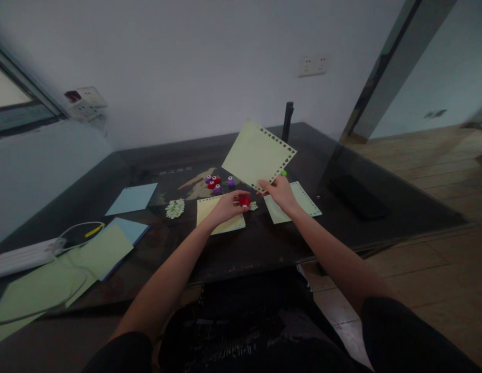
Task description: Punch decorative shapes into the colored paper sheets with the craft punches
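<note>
Right fingers (pixel 264 185) pinch square paper (pixel 258 157) (perforated along its upper edge).

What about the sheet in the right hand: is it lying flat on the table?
No, the right hand holds this sheet raised and tilted.

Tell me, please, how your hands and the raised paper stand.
Right hand gripping raised pale sheet. Left hand holding small red object. Yellowish sheet lying beneath left hand.

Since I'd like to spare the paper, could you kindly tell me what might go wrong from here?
The pale sheet, gripped near one corner by the right hand, could bend or crease. The red punch in the left hand might slip. The loose pile of paper cutouts could scatter if brushed.
</note>
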`<state>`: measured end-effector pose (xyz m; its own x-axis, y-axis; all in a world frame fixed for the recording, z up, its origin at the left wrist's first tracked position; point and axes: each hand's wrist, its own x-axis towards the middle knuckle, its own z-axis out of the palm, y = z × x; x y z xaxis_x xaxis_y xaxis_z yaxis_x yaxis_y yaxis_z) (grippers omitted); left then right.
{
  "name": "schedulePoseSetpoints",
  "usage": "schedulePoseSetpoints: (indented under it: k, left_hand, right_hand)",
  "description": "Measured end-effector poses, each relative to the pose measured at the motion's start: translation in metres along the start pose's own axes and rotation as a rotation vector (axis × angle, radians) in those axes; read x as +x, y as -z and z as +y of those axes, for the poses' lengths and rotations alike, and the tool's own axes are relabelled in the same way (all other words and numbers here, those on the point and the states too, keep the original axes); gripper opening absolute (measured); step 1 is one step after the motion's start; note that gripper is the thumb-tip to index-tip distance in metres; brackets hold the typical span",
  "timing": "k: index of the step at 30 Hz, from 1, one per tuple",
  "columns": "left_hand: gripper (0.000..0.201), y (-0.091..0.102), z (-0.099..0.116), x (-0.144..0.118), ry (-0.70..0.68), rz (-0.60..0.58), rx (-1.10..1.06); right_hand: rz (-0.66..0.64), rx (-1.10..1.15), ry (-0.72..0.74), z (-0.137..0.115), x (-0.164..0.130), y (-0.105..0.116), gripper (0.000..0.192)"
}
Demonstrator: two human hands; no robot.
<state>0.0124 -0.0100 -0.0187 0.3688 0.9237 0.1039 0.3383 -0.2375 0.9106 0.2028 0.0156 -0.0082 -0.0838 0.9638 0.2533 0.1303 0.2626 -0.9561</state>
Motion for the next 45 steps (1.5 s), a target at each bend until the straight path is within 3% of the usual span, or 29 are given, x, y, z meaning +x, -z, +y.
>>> schedulePoseSetpoints:
  k: [7, 13, 17, 27, 36, 41, 45]
  left_hand:
    - [0.032, 0.000, 0.008, 0.000, 0.036, 0.099, -0.073]
    - [0.032, -0.002, 0.009, -0.002, 0.127, 0.094, -0.293]
    - [0.035, -0.004, 0.010, 0.001, 0.148, 0.089, -0.402]
    - [0.029, -0.013, 0.019, 0.027, 0.071, 0.072, -0.225]
    - [0.014, -0.019, 0.003, 0.089, -0.050, 0.106, 0.144]
    - [0.018, -0.018, -0.012, 0.128, 0.052, 0.257, 0.385]
    - [0.016, -0.020, -0.025, 0.151, 0.086, 0.319, 0.449]
  right_hand:
    - [0.146, 0.084, 0.014, -0.006, 0.003, 0.009, 0.030]
    - [0.290, 0.277, -0.008, -0.010, 0.009, 0.022, 0.033]
    - [0.320, 0.395, -0.024, -0.015, 0.011, 0.031, 0.038]
    - [0.311, 0.432, -0.005, -0.025, 0.002, 0.071, 0.032]
    - [0.392, 0.394, -0.072, 0.006, -0.012, 0.108, 0.029]
    - [0.422, 0.400, -0.117, 0.022, -0.019, 0.115, 0.034]
    - [0.444, 0.401, -0.090, 0.022, -0.022, 0.116, 0.033]
